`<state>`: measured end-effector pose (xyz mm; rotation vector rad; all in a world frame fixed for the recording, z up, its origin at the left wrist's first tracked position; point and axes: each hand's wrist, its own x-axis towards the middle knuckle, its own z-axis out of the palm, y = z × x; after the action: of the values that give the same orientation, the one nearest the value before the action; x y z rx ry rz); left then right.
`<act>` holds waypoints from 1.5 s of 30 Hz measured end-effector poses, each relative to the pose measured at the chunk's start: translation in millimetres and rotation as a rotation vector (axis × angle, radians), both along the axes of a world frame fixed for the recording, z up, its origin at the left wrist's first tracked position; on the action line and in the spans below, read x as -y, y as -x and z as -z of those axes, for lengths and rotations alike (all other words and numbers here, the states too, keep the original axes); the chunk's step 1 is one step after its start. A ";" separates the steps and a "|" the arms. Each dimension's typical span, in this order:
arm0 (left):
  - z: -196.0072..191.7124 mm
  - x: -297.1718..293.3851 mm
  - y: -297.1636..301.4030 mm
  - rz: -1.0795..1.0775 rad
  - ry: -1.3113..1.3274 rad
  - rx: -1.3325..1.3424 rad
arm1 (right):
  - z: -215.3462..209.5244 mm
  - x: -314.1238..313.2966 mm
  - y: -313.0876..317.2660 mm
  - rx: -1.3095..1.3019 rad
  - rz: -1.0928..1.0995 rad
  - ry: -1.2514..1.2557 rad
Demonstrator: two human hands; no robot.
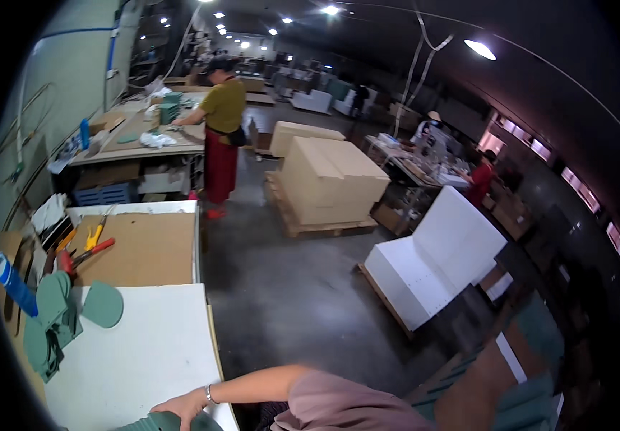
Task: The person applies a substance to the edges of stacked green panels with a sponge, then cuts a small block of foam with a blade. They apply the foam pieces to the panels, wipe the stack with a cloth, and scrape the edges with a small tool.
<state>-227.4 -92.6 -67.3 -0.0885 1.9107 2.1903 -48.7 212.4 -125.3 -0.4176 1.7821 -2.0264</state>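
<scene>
Resting at the white table's (145,359) near edge, one hand (181,408) lies flat over a dark green piece (163,422), fingers curled on its top; which hand it is I cannot tell, and no other shows. Its long axis runs along that edge. Farther left sit green oval cutouts (73,312), then red-handled pliers (84,253) on the brown board (148,248).

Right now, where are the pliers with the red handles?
In the head view, the red-handled pliers lie on the brown board at the left, beside the yellow-handled pliers and just above the green pads.
</scene>
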 end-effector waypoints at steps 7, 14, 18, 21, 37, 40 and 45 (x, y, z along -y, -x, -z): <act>-9.0 -74.4 -74.5 0.320 -0.042 0.069 | 46.5 34.0 2.7 -0.101 0.302 -0.068; -3.9 -99.0 -118.5 0.490 -0.043 0.136 | 50.1 38.6 8.2 -0.094 0.334 -0.118; 8.2 -117.9 -135.0 0.580 -0.034 0.185 | 49.8 28.3 3.8 -0.027 0.326 -0.127; 6.6 -122.4 -148.3 0.629 -0.042 0.198 | 55.4 24.2 12.2 -0.170 0.348 -0.266; 16.1 -113.5 -185.4 0.684 -0.020 0.241 | 42.6 24.9 12.7 -0.113 0.333 -0.241; 18.8 -111.2 -189.7 0.684 -0.014 0.250 | 37.4 25.0 10.5 -0.099 0.334 -0.235; 20.7 -110.3 -198.1 0.694 -0.006 0.262 | 39.0 25.2 10.1 -0.066 0.347 -0.253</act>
<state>-29.2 17.7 -88.1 0.2423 1.4897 1.6245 -58.8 187.2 -164.3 -0.1030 2.2463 -1.9824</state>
